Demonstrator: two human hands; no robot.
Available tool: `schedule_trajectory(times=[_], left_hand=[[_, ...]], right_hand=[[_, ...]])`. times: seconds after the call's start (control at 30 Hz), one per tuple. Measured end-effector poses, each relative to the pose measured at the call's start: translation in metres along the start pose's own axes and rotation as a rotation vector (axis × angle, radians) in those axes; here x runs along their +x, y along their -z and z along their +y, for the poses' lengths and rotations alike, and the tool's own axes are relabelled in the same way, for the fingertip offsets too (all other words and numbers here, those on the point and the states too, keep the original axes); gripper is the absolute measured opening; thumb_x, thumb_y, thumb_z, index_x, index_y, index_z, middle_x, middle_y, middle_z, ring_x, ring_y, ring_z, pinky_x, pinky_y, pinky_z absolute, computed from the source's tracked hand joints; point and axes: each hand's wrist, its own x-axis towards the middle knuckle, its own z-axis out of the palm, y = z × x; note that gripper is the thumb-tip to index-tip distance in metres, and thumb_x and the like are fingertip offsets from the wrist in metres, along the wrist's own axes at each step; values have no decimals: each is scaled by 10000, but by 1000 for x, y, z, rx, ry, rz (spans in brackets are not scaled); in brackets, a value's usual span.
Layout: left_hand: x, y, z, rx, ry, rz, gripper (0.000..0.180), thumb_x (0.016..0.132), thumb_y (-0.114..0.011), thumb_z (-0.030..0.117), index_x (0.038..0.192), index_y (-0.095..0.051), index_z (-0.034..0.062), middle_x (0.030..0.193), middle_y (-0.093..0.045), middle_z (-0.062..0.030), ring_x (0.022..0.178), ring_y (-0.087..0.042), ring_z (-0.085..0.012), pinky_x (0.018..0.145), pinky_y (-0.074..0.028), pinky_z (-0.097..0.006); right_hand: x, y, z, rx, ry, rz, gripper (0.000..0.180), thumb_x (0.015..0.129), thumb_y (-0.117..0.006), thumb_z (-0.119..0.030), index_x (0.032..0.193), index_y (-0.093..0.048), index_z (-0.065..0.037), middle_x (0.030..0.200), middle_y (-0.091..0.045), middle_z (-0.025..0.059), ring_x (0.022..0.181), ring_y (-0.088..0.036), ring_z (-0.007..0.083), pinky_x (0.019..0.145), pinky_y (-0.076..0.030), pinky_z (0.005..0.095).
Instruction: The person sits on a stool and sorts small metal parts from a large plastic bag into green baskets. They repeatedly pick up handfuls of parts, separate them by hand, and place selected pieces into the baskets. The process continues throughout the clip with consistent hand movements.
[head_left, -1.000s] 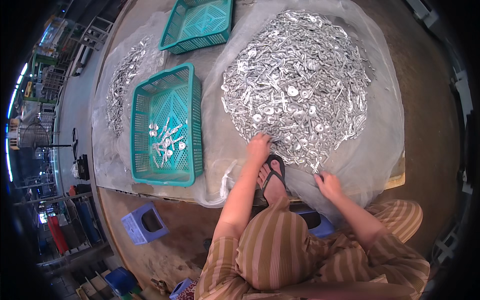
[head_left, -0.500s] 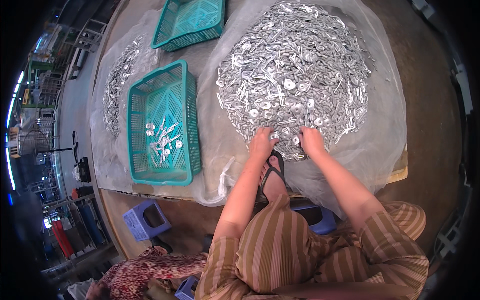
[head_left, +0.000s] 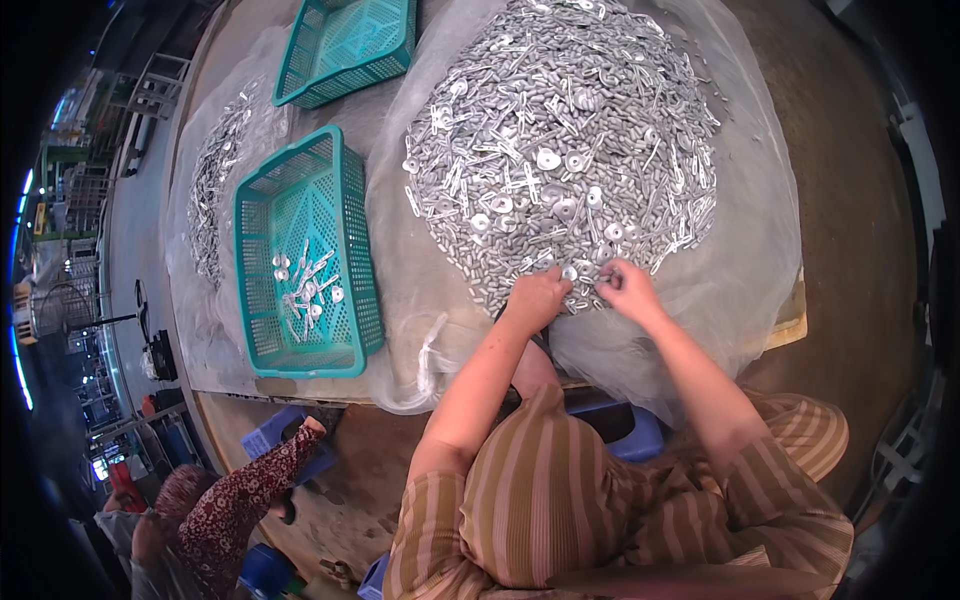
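Note:
A wide heap of small silver-grey metal parts (head_left: 560, 130) lies on clear plastic sheeting; thin clip-like strips, stubby pellets and round discs are mixed in it. At its near edge my left hand (head_left: 540, 298) is closed, fingers curled down beside a shiny disc (head_left: 569, 273); whatever lies under the fingertips is hidden. Just right of it, my right hand (head_left: 630, 290) pinches a small grey metal piece (head_left: 604, 279) between thumb and fingers. A green perforated basket (head_left: 352, 250) to the left holds several strips and discs.
Another green basket (head_left: 345, 80) stands farther back, and a smaller pile of metal parts (head_left: 212, 190) lies at the far left. Blue stools (head_left: 632, 432) stand by the table. At lower left is another person in red patterned trousers (head_left: 235, 500).
My hands have drawn closer together, the left moving right along the heap's edge. The right fingers have lifted into a pinch. The person at lower left has shifted, and the whole view has moved slightly.

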Motion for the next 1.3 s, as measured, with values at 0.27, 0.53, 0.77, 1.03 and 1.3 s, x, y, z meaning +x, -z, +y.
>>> schedule_trajectory(times=[0.27,0.53,0.77,1.03,1.3], left_hand=[[-6,4,-29,-314,206,329,147,749,-634,127,827,-524,68,815,-565,-70,739,-573,-202,617,-449,-334],[-22,16,-47,-1444,537,331,272,864,-499,59,1123,-419,75,773,-575,-33,657,-518,-98,524,-380,-213],[-10,6,-2,-313,203,70,218,714,-688,204,841,-611,44,737,-634,-68,713,-628,-206,601,-485,-334],[2,6,-10,174,79,-168,196,719,-662,242,815,-610,79,783,-626,-98,759,-622,-282,636,-486,-390],[-2,10,-3,-132,229,139,289,799,-601,320,881,-515,57,836,-592,-134,739,-587,-352,612,-462,-434]], right_hand=[[-6,-8,-14,-581,196,-9,167,754,-624,-108,891,-545,-53,907,-556,141,787,-574,339,679,-466,415],[-62,4,13,232,-118,222,132,740,-521,-9,843,-444,-38,649,-497,89,587,-516,185,543,-415,321],[-87,-6,88,433,-264,175,201,725,-476,3,903,-405,-61,666,-496,67,549,-489,163,469,-384,305],[-51,-4,-8,-554,-152,68,296,751,-658,-215,924,-502,-34,856,-569,187,774,-584,375,652,-451,457],[-46,6,56,-187,-54,284,213,836,-583,-202,952,-560,-25,898,-594,106,735,-580,254,661,-444,340]])
